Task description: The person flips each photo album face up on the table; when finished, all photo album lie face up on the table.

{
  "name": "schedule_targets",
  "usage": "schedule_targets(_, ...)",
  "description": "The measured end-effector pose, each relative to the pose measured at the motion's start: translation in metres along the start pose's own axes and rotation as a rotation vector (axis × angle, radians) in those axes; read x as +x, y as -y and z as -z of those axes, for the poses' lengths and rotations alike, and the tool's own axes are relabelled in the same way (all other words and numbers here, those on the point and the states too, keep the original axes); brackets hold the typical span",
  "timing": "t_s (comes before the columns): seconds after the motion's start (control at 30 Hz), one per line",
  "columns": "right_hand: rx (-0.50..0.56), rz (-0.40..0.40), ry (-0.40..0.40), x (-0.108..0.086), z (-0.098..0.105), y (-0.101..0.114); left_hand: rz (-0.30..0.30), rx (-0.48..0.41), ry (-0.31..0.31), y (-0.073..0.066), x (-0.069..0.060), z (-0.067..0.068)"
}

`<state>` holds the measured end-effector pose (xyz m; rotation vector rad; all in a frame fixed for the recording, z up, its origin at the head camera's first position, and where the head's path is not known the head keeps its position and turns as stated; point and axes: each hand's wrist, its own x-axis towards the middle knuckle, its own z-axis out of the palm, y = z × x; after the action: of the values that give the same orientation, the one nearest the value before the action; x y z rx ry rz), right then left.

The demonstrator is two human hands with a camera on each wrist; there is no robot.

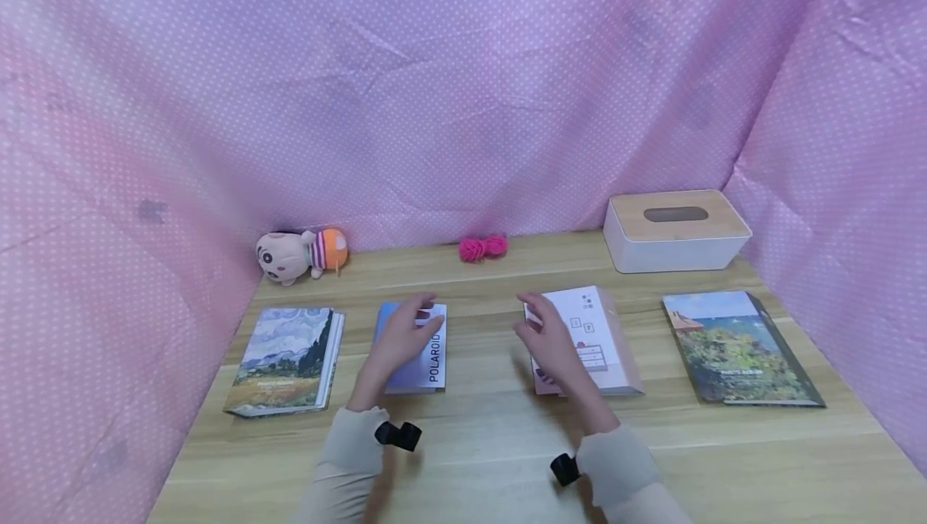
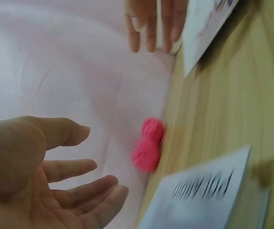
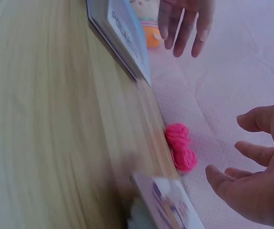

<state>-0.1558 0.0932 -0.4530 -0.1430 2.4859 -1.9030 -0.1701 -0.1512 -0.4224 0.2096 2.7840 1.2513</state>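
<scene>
While the left hand (image 1: 401,337) and right hand (image 1: 556,340) are being held half-open, empty, the blue book (image 1: 414,371) is being partly hidden; the toy (image 1: 290,257) is being cropped in right-wrist view only.

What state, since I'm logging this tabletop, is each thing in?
Left hand: open, holding nothing
Right hand: open, holding nothing
Blue POLAROID book: closed, lying flat
White book: closed, lying flat
Leftmost landscape-cover book: closed, flat
Rightmost landscape-cover book: closed, flat
Plush toy: lying down
Pink yarn: wound, bundled
Tissue box: lid on, no tissue protruding
Pink cloth: creased
</scene>
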Motion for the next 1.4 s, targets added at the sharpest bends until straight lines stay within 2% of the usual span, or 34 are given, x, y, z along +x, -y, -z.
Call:
schedule_targets(0.1,-0.022,0.013,-0.033,-0.004,0.016,0.002,-0.031,-0.033,0.026,-0.007,0.002,-0.014)
schedule_targets(0.2,-0.047,-0.009,-0.059,-0.008,0.030,-0.001,-0.055,-0.077,0.077,-0.012,0.003,-0.028)
schedule_targets(0.37,-0.106,-0.044,-0.103,-0.014,0.049,-0.014,-0.042,-0.123,0.165,-0.019,0.004,-0.052)
schedule_targets(0.5,-0.190,-0.084,-0.107,-0.022,0.064,-0.018,-0.023,-0.147,0.217,-0.024,0.004,-0.076)
schedule_targets(0.63,-0.278,-0.129,-0.124,-0.030,0.083,-0.026,-0.009,-0.157,0.253,-0.030,0.004,-0.098)
schedule_targets(0.73,-0.299,-0.149,-0.120,-0.036,0.098,-0.034,0.005,-0.161,0.267,-0.036,0.005,-0.110)
schedule_targets(0.93,-0.268,-0.214,-0.026,-0.044,0.116,-0.050,0.048,-0.166,0.304,-0.042,0.006,-0.125)
schedule_targets(1.1,-0.261,-0.274,0.036,-0.048,0.121,-0.055,0.040,-0.194,0.298,-0.044,0.007,-0.135)
schedule_targets(1.23,-0.271,-0.292,0.060,-0.050,0.120,-0.055,0.051,-0.155,0.267,-0.044,0.009,-0.141)
schedule_targets(1.4,-0.279,-0.295,0.053,-0.049,0.119,-0.055,0.072,-0.134,0.257,-0.045,0.010,-0.144)
